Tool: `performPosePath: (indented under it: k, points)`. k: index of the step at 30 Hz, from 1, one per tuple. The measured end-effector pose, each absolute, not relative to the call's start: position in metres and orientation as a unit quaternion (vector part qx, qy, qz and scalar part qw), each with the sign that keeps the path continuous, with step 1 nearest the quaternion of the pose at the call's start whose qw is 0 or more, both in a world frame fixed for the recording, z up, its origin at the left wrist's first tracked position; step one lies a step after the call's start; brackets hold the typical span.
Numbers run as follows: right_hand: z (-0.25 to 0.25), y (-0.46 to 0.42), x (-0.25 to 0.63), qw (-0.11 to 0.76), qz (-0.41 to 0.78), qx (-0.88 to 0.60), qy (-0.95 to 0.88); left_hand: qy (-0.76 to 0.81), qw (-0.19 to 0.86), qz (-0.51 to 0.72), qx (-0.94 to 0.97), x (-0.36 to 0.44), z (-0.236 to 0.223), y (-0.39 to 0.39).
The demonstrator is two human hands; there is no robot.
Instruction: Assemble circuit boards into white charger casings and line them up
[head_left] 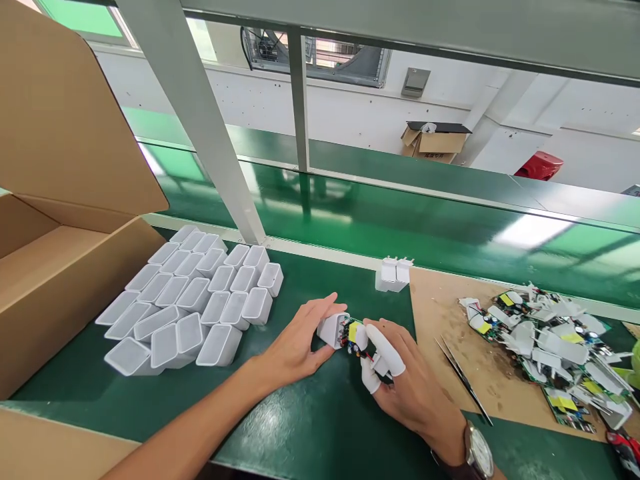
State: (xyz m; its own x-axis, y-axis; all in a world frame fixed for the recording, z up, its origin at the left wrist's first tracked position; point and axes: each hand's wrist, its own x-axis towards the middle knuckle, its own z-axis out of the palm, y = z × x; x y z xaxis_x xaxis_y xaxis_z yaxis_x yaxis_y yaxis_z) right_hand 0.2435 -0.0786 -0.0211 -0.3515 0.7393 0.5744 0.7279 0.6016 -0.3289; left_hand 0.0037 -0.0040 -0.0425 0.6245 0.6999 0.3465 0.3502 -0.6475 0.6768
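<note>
My left hand (305, 337) grips a white plastic charger housing (331, 331) between thumb and fingers, its open end turned to the right. Fingers of my right hand (400, 367), some wearing white finger cots, are closed on a circuit board (354, 333) with a yellow-wrapped part. One end of the board meets the mouth of the housing; how deep it sits I cannot tell. To the left stand several rows of open white housings (215, 307). A pile of circuit boards with white plastic pieces (545, 347) lies at the right.
A large open cardboard box (75, 267) stands at the left. Tweezers (465, 380) lie on a brown cardboard sheet (437, 313). Two white plug chargers (394, 273) stand near the bench's back edge, and a grey metal post (200, 127) rises behind the housings.
</note>
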Motion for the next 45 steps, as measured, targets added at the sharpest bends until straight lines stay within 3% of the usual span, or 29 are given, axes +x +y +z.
performPosePath:
  k: [45]
  points:
    - [-0.0236, -0.0744, 0.2455, 0.324, 0.039, -0.474, -0.818, 0.326, 0.277, 0.285, 0.858, 0.0118, -0.0379, -0.0053]
